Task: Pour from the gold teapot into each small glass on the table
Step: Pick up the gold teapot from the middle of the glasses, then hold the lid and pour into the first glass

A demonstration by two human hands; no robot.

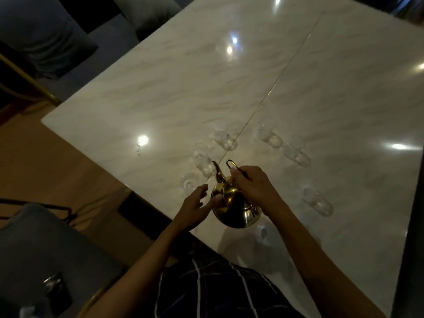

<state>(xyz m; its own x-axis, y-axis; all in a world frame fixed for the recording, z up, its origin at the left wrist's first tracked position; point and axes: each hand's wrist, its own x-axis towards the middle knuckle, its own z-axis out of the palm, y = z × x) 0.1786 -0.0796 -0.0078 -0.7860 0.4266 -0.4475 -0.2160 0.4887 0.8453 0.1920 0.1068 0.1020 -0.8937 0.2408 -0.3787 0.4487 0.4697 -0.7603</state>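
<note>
The gold teapot (234,207) sits near the front edge of the white marble table (183,88), its spout pointing away toward the glasses. My right hand (252,187) grips the thin handle above the lid. My left hand (195,204) lies with straight fingers against the pot's left side. Several small clear glasses stand around it: one just left of the spout (189,182), one beyond it (202,158), a pair farther back (223,136), more to the right (269,135) (296,150) (317,200), and one close to me (263,232).
A seam (286,67) runs diagonally across the tabletop. Grey upholstered chairs stand at the far left (46,37) and near left (46,249). A wooden floor (46,161) shows left of the table. A dark edge (413,226) borders the right side.
</note>
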